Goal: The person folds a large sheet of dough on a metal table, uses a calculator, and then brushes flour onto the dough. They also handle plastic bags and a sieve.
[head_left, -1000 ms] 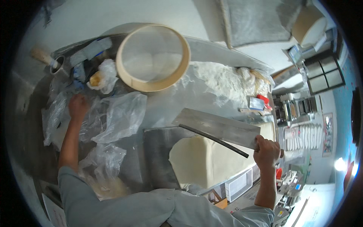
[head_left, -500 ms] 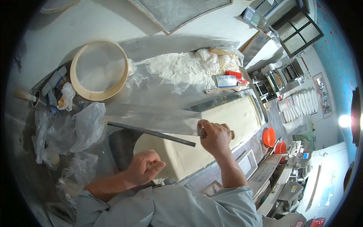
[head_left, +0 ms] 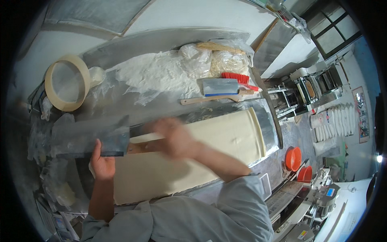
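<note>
A large, broad-bladed knife [head_left: 90, 139] with a wooden handle [head_left: 145, 147] is held level above the left end of a long, pale dough sheet [head_left: 201, 141]. A dark strip [head_left: 111, 153] runs along the blade's lower edge. My left hand [head_left: 104, 164] grips the knife from below, thumb up against the blade, its other fingers partly hidden behind it. My right hand [head_left: 171, 137] is smeared by motion at the end of the wooden handle; whether its fingers close on the handle does not show. The dough lies flat on the metal worktop [head_left: 137, 107], its right end forming a ridge.
Flour [head_left: 161, 72] covers the far worktop beside plastic bags [head_left: 195, 60] and a red brush [head_left: 235, 76]. A scraper [head_left: 220, 86] and a wooden-handled tool [head_left: 205, 99] lie near them. A round sieve [head_left: 86, 80] leans at far left. Orange bowls [head_left: 293, 158] stand at right.
The knife has moved left and lower, and the dark strip now sits along its edge. My left hand has risen to the blade. My right hand has moved left. The view has shifted.
</note>
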The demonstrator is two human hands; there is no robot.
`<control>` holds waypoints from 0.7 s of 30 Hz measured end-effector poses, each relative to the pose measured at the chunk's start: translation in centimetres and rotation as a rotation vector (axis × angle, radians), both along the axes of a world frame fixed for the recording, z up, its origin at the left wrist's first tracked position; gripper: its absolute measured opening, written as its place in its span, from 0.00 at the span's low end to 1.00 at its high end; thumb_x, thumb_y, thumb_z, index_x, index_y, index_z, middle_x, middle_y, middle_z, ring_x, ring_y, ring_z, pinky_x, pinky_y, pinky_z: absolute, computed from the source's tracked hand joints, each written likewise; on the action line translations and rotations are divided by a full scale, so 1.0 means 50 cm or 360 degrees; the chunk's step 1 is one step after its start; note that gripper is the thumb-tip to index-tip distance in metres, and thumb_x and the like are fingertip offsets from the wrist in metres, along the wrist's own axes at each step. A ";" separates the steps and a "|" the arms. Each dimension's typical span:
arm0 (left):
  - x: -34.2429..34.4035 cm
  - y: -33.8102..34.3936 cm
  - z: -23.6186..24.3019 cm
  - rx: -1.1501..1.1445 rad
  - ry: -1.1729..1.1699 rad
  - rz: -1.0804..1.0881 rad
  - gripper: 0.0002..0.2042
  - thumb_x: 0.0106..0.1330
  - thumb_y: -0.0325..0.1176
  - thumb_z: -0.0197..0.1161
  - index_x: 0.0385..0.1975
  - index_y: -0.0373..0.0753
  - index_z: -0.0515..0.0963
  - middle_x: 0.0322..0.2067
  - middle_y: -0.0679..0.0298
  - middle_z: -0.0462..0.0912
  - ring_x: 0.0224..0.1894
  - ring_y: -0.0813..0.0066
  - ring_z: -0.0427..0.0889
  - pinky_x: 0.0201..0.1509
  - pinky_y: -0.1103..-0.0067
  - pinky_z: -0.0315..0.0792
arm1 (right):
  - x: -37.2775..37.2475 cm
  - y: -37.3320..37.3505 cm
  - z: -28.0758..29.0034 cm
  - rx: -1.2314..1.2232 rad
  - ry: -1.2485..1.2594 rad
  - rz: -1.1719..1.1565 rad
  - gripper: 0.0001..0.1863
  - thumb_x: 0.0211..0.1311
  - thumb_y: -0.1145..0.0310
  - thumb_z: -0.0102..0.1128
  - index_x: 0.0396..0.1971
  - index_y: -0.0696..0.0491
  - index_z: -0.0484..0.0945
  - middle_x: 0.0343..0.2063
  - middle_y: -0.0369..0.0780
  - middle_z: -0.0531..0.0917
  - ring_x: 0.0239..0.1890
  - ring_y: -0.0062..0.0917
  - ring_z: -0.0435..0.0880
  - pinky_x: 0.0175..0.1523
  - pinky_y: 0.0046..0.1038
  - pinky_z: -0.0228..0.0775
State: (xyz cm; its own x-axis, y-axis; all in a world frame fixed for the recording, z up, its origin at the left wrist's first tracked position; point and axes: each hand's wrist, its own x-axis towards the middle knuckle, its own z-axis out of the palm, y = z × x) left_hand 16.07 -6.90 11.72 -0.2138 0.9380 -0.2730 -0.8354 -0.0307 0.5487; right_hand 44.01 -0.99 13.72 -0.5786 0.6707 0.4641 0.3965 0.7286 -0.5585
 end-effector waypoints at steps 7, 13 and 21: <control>0.038 -0.026 0.008 -0.0008 0.0166 0.0062 0.17 0.70 0.38 0.48 0.52 0.34 0.67 0.49 0.58 0.73 0.53 0.65 0.71 0.61 0.67 0.64 | 0.653 0.337 -0.194 -0.0206 -0.1407 -0.1236 0.20 0.47 0.76 0.55 0.45 0.49 0.75 0.48 0.41 0.76 0.55 0.38 0.69 0.58 0.41 0.62; 0.091 -0.014 0.030 -0.0080 0.0349 0.0212 0.17 0.70 0.40 0.48 0.52 0.35 0.67 0.47 0.61 0.74 0.52 0.68 0.72 0.58 0.69 0.67 | 0.755 0.381 -0.271 -0.0559 -0.1648 -0.1099 0.20 0.51 0.62 0.64 0.46 0.44 0.74 0.48 0.37 0.76 0.57 0.31 0.69 0.60 0.49 0.54; 0.131 0.064 0.027 0.0019 0.0416 0.0005 0.16 0.72 0.39 0.46 0.51 0.35 0.68 0.48 0.61 0.75 0.51 0.68 0.74 0.54 0.70 0.70 | 0.846 0.249 -0.206 -0.0089 -0.1143 -0.0893 0.14 0.51 0.61 0.62 0.34 0.53 0.74 0.30 0.42 0.79 0.36 0.40 0.77 0.41 0.40 0.68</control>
State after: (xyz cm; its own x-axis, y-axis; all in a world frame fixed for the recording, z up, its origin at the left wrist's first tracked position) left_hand 22.64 -3.69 13.10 -0.2788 0.9400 -0.1967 -0.6650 -0.0412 0.7457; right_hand 86.32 11.45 3.42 -0.2979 0.9515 0.0769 0.9504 0.3032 -0.0694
